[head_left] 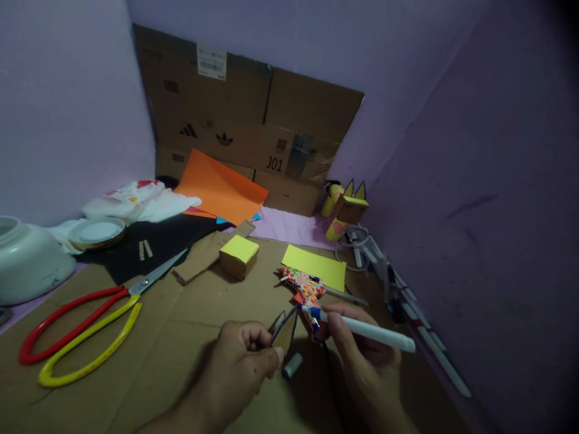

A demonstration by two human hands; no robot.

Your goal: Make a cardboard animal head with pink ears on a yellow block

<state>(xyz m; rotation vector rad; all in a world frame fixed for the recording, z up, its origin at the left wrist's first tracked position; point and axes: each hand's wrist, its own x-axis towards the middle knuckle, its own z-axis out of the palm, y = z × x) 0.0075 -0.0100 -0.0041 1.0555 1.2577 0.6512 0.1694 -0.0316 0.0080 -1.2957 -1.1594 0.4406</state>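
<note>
From afar I'm viewing a cardboard sheet; scissors are lying on its left; a yellow-topped box and yellow paper are resting farther back; a grey cylinder is lying nearer.

Nine o'clock: pale rounded jar cut off by frame edge. Eleven: print on white rectangular label too small to be read. Six: base of blue-edged pointed cardboard piece covered by left hand.

A white jar stands at nine o'clock, orange paper at ten, a printed cardboard panel at eleven.
</note>
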